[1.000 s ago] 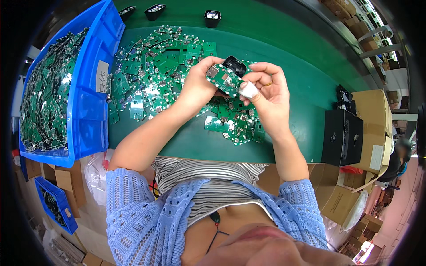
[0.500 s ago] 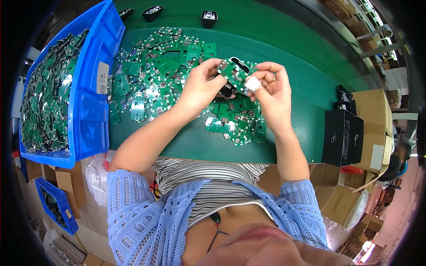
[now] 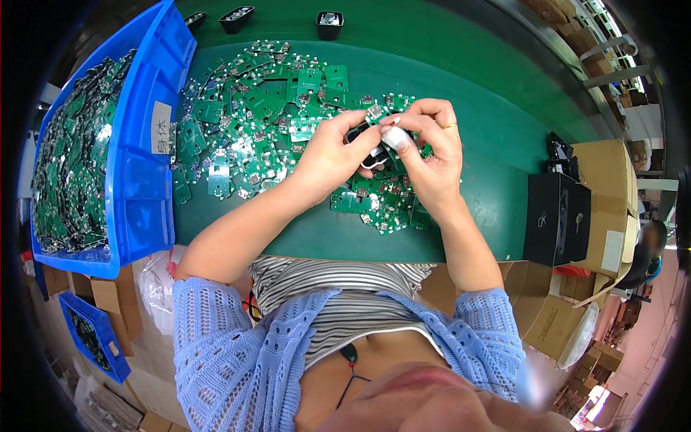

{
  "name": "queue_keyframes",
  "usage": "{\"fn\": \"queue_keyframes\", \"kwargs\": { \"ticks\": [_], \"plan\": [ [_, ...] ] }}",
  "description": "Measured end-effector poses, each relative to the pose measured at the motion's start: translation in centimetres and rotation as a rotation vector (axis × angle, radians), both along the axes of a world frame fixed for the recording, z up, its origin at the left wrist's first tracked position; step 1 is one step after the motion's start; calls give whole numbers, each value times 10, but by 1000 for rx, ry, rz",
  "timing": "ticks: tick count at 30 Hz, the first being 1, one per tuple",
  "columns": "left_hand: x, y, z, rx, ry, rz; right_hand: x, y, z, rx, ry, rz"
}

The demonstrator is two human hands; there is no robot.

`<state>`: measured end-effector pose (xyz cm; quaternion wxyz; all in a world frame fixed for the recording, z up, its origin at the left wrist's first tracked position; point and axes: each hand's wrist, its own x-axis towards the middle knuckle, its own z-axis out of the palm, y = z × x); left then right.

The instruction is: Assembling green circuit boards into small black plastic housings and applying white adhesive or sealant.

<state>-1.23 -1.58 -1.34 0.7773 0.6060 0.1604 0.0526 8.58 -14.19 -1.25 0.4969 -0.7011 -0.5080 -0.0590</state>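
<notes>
In front of me, my left hand is closed around a small black plastic housing with a pale inside. My right hand meets it there, thumb and fingers pinched together at the housing's upper right edge. A white wrap covers the right thumb's tip, and a ring sits on one finger. My fingers hide most of the housing, and whether a board lies in it cannot be told. Around and below both hands spread loose green circuit boards, with a smaller cluster nearest me.
A blue bin heaped with circuit boards stands at the left. Small black housings sit along the far side of the green table. To the right are a black box and a cardboard carton. A smaller blue crate is low left.
The green board that was raised between my hands no longer shows there. My hands have come closer together, and the right fingers have gone from spread to pinched against the black housing.
</notes>
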Motion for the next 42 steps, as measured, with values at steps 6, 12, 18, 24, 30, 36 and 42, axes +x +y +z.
{"fn": "queue_keyframes", "kwargs": {
  "ticks": [6, 12, 18, 24, 30, 36, 42],
  "plan": [
    [-3, 2, 7, 91, -224, 223, -5, 7, 7, 52, 95, -58],
    [2, -1, 1, 538, -444, 354, 2, 6, 14, -79, -392, -74],
    [0, 3, -1, 583, -434, 346, -1, 3, 14, -109, -503, -59],
    [-4, -1, 10, 42, -229, 159, -1, 0, 7, 61, 247, 86],
    [-5, 4, 12, -107, -71, 4, 5, -1, 0, 47, 191, 103],
    [-7, 7, 14, 129, -131, 100, 9, -2, 5, 10, 41, 121],
    [-9, 2, 15, 272, -138, 187, 9, -7, 16, -75, -201, 103]
  ]
}}
